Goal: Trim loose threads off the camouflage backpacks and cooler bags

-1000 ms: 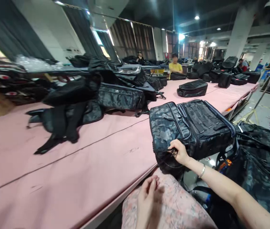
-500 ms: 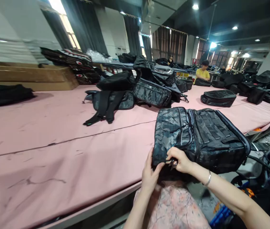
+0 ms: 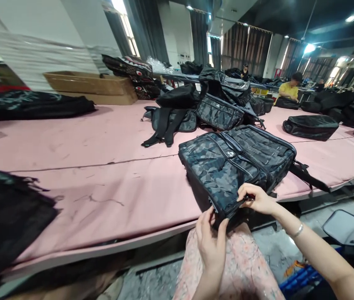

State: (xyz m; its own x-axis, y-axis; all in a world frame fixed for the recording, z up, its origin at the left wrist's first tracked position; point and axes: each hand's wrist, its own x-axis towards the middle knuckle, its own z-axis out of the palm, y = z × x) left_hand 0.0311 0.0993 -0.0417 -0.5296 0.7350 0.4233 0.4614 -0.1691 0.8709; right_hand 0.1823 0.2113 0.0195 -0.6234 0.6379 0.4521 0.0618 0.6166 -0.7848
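Observation:
A black and grey camouflage backpack [image 3: 216, 166] lies on its back across the near edge of the pink-covered table [image 3: 79, 200], its corner toward me. My left hand [image 3: 211, 237] grips that near corner, thumb and fingers on either side of the fabric. Just to the right, my right hand [image 3: 256, 199] is closed at the bag's lower edge, fingertips against the seam. A small dark tool shows between its fingers; its exact kind is hard to make out. Beyond the far right end of the bag, a black strap [image 3: 310, 177] hangs out over the table.
More dark bags [image 3: 220, 112] are heaped behind the backpack, and a black case [image 3: 311, 127] sits to the right. At the left are black fabric [image 3: 11, 221] and a cardboard box [image 3: 92, 87]. A co-worker in yellow [image 3: 287, 91] is at the far side.
The backpack has turned, bringing its corner toward me. My left hand has shifted around that corner; my right hand remains at the edge. The view has swung left.

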